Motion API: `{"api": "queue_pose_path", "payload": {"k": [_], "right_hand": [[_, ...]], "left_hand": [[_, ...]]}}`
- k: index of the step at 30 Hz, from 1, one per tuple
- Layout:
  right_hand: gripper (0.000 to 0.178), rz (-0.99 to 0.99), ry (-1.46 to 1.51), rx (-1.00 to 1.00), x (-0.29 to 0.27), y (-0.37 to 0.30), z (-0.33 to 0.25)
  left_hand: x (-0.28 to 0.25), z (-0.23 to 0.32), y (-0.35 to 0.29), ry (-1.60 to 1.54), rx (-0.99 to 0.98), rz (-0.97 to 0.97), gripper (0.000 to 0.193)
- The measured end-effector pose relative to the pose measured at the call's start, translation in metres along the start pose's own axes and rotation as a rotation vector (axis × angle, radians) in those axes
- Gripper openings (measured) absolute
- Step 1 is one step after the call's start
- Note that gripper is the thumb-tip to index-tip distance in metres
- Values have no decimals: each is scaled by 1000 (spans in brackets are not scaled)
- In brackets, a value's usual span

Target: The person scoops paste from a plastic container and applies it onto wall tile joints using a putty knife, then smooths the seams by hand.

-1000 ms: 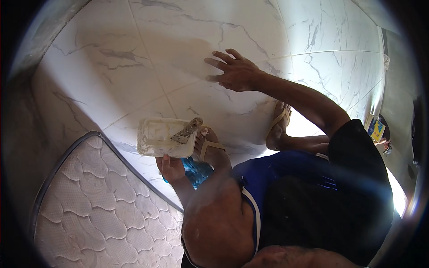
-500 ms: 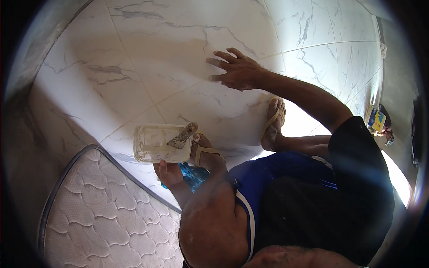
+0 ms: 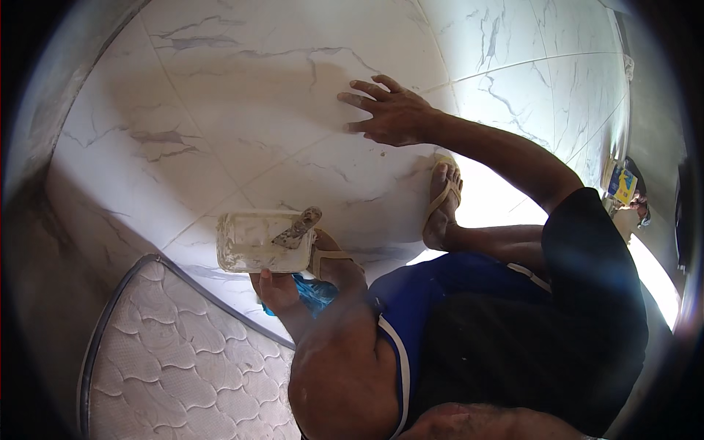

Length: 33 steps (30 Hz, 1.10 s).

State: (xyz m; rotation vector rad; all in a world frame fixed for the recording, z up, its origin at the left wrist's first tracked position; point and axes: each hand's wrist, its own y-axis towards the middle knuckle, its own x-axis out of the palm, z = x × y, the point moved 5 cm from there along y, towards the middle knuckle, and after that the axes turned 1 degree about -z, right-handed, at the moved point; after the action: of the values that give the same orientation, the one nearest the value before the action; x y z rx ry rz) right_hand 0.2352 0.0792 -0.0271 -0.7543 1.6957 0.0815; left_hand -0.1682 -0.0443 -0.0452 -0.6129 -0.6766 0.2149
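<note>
My left hand [image 3: 277, 291] grips the near edge of a shallow, pale plastic tub [image 3: 229, 242] with dried smears inside, thumb over the rim. A putty knife [image 3: 297, 227] caked with residue lies in the tub, its handle sticking out over the right rim. Farther off, my right hand [image 3: 392, 114] is spread over the marbled tile floor [image 3: 293, 154], fingers apart and holding nothing. Whether its palm touches the tiles cannot be made out. Crumpled blue plastic [image 3: 315, 292] shows beside my left wrist.
A quilted mattress [image 3: 176, 352] with dark piping lies at lower left. My sandaled feet rest on the tiles, one beside the tub and the other foot [image 3: 442, 202] below my right forearm. A yellow-and-blue packet [image 3: 622, 185] sits by the right wall.
The view has turned slightly, shifting the tiles left and the mattress corner down. My right hand has slid a little rightward relative to the tile joints. My left hand still holds the tub.
</note>
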Motion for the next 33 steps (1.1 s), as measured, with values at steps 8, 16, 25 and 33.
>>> {"api": "queue_pose_path", "payload": {"k": [8,16,25,33], "right_hand": [[37,7,-29,12,-1,-19,23],[39,21,-48,-8,5,-35,43],[41,5,-81,-8,2,-56,69],[42,62,-89,2,-1,-70,81]], "left_hand": [[13,-7,3,72,-29,38,78],[13,-10,4,73,-38,31,83],[21,-14,8,88,-59,10,87],[28,-15,8,122,-75,11,88]]}}
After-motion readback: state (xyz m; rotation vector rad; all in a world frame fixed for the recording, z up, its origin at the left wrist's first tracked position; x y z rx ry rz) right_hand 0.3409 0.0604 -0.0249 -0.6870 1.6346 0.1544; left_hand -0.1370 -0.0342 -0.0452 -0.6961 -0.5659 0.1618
